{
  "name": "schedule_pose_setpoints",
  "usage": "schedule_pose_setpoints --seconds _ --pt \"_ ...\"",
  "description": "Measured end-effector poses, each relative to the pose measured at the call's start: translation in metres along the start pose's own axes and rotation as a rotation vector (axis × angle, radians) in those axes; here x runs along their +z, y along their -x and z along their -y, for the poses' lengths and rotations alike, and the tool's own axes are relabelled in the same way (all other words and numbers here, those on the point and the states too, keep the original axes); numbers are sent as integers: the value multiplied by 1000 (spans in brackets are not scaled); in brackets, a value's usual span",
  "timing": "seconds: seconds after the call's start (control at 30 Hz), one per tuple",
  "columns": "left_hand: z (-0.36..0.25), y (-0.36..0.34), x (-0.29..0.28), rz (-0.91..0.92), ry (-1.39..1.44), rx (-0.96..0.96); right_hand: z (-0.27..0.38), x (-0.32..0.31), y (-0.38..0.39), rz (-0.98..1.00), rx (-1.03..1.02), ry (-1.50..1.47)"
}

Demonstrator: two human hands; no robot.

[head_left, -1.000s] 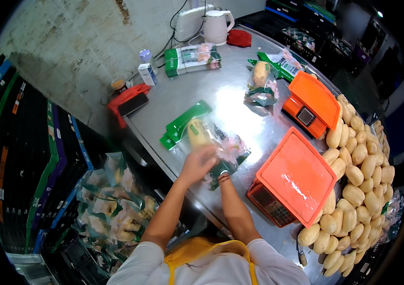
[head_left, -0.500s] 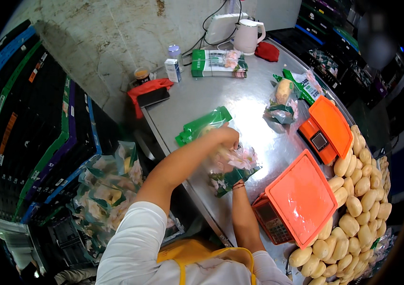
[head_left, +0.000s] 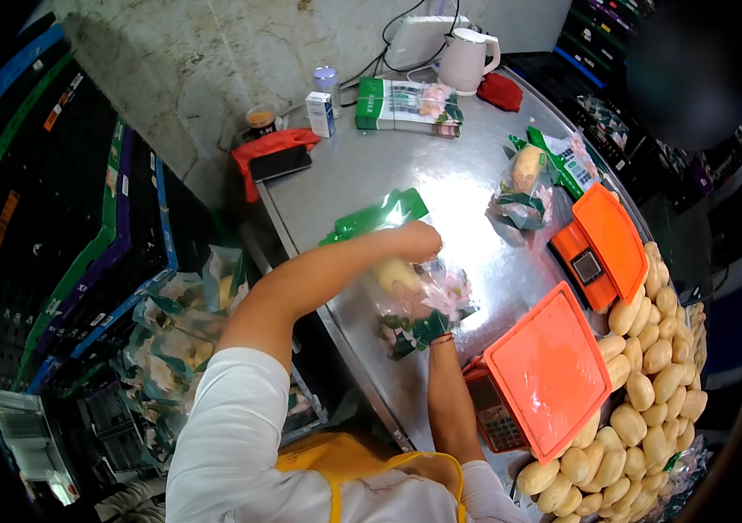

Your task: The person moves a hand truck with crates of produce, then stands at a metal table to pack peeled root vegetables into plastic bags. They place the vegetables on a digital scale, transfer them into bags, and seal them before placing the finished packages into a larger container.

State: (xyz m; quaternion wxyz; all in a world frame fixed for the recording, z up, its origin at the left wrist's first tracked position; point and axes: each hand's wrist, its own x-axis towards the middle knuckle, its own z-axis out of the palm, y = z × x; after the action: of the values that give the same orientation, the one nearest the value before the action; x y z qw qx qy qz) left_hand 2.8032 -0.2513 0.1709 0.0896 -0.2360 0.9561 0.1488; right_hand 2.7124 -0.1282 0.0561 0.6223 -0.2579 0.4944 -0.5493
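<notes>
A clear plastic bag (head_left: 449, 292) printed with pink flowers and green leaves is in front of me over the steel table, with a pale oval root vegetable (head_left: 398, 277) inside. My left hand (head_left: 422, 241) is closed at the bag's upper end, its forearm crossing from the left. My right hand (head_left: 437, 331), with bands at the wrist, grips the bag from its lower side; the bag covers most of its fingers. Just beyond my left forearm lie green bags (head_left: 377, 218), flat on the table.
Two orange-topped scales (head_left: 550, 370) (head_left: 612, 248) stand at right, beside heaped pale root vegetables (head_left: 628, 424). A filled bag (head_left: 524, 196), a bag stack (head_left: 410, 108), a kettle (head_left: 465, 63) and a phone (head_left: 280, 163) lie farther off. Black crates (head_left: 48, 227) and filled bags (head_left: 181, 344) are at left.
My left forearm has swung lower and flatter, its elbow moving left. The vegetable in the bag shows more plainly. The whole view has shifted slightly.
</notes>
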Motion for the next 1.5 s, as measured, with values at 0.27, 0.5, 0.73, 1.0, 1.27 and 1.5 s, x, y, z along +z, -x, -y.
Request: schedule_pose_setpoints --seconds 0.27,0.5,0.73,1.0,1.27,1.5 --pt "-33 2 30 -482 194 -82 -4 -6 3 -16 11 -4" --pt "-37 15 30 -620 287 -212 4 -7 -6 -20 -9 1" --pt "-44 19 38 -814 384 -248 9 -13 -6 -50 -40 10" --pt "-46 27 37 -900 320 -145 -1 2 -1 -56 -80 32" --pt "-25 29 38 -848 426 -67 -10 14 52 68 -64 113" --pt "-38 21 39 -854 371 -107 -12 10 37 -42 -74 263"
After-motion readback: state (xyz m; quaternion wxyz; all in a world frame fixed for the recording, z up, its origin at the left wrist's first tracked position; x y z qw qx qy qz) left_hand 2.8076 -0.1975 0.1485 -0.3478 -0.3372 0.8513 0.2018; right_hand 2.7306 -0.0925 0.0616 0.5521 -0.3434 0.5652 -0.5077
